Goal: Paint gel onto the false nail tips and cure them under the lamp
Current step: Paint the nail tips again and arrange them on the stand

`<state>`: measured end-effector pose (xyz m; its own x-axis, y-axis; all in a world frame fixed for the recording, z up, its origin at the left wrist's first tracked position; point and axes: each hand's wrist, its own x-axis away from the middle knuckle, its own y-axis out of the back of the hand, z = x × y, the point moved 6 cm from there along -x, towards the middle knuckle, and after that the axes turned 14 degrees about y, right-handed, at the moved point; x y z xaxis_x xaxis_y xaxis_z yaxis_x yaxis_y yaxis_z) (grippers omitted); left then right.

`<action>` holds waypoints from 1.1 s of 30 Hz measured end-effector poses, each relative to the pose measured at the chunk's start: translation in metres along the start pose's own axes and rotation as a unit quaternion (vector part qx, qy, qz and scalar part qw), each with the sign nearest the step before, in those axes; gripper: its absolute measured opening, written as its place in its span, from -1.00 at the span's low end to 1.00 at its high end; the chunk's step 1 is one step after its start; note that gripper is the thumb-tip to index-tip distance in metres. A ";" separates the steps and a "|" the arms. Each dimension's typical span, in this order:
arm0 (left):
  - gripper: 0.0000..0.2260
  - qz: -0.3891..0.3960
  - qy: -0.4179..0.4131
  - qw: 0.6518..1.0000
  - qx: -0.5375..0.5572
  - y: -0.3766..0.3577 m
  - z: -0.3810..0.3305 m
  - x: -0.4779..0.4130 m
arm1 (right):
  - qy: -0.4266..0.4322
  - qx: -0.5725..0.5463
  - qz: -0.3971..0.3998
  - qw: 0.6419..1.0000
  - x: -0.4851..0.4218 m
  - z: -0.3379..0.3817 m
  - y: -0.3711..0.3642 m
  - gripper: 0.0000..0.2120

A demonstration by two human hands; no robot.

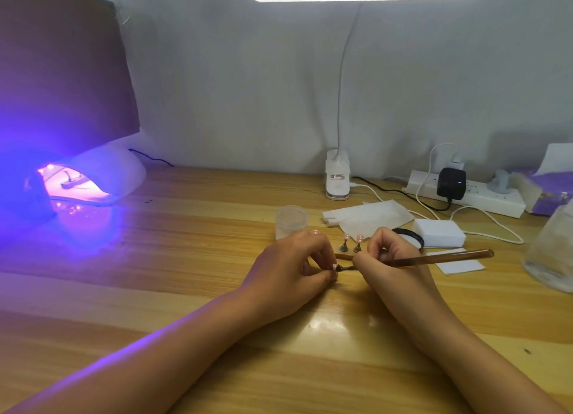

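My left hand (294, 268) pinches a small pink false nail tip (335, 267) on its stand, low over the wooden table. My right hand (387, 258) grips a brown gel brush (446, 256), and its dark bristle end touches that tip. Two more pink nail tips (352, 237) stand on small holders just behind my hands. At the far left the white curing lamp (102, 178) glows violet, with something lying inside its opening. A small frosted jar (291, 220) stands behind my left hand.
A clip desk lamp base (338, 178) and a power strip (471, 196) with cables sit along the back wall. White wipes (369, 215), a white block (438, 232), a black ring lid (409, 235) and a clear container (552, 252) crowd the right side.
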<state>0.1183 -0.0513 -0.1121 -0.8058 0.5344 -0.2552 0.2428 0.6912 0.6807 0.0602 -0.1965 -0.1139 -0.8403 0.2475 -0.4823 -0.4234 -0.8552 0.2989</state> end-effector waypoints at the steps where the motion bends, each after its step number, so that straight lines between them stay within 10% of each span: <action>1: -0.86 0.001 -0.002 1.000 0.001 0.000 0.000 0.000 | 0.002 0.004 -0.003 1.000 0.000 0.000 0.000 -0.84; 33: -0.92 0.012 0.011 1.000 0.020 -0.002 0.004 -0.001 | -0.021 -0.022 -0.051 0.998 0.000 -0.004 0.007 -0.83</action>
<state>0.1207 -0.0511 -0.1155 -0.8103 0.5415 -0.2239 0.2837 0.6969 0.6587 0.0586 -0.2043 -0.1145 -0.8076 0.3514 -0.4736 -0.4920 -0.8442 0.2126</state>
